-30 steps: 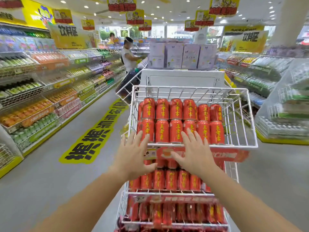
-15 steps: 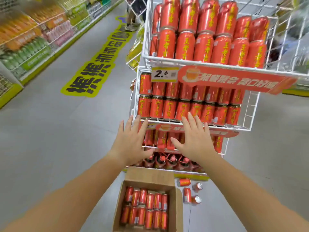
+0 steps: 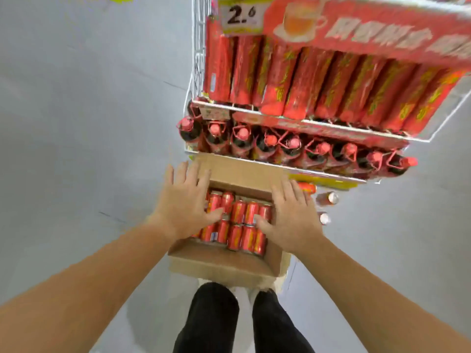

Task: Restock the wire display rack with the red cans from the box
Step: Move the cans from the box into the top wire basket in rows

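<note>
Cans (image 3: 239, 212) in box (image 3: 224, 263), frame centre, below rack (image 3: 198, 62). Left hand (image 3: 183, 202), right hand (image 3: 293, 217) spread flat, holding nothing. Cans likely rigid, heavy when full, slick; grasp round the sidewall from above.

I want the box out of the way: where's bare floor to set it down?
Widest bare floor: left of the box and rack. Right of the box, loose cans crowd the floor by the rack's base; bare beyond them. No gap shows between box and rack.

Blurred wire rack (image 3: 198, 62) — top cut off.
</note>
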